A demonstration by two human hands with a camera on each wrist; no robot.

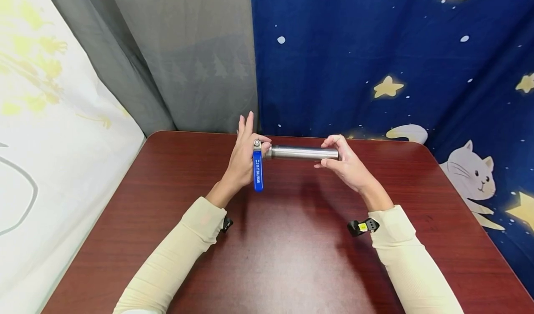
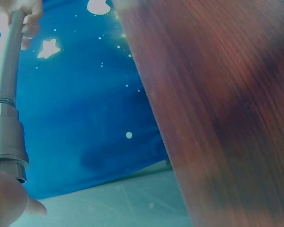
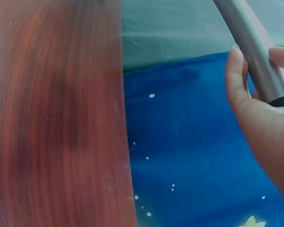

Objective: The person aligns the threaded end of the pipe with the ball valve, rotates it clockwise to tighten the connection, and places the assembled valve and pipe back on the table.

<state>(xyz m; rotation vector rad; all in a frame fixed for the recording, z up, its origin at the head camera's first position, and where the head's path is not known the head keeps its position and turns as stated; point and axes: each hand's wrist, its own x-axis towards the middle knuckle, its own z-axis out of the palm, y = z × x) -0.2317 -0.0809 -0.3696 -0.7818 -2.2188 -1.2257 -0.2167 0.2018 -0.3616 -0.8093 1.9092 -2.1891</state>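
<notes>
A steel pipe [image 1: 302, 153] lies level across the view, held up over the table near its far edge. Its left end meets a ball valve [image 2: 8, 137], where threads show at the joint. The valve's blue lever handle [image 1: 258, 172] points toward me. My left hand [image 1: 240, 162] holds the valve between thumb and index finger, other fingers stretched upward. Around the pipe's right end curl the thumb and fingers of my right hand [image 1: 349, 169]. In the right wrist view the pipe's open end [image 3: 281, 100] faces my right palm.
A reddish-brown wooden table [image 1: 275, 258] with rounded far corners spans the space below the hands. Behind it hang a grey curtain [image 1: 200, 35] and a blue starry curtain [image 1: 333, 63]. White printed cloth [image 1: 50, 142] hangs along the left side.
</notes>
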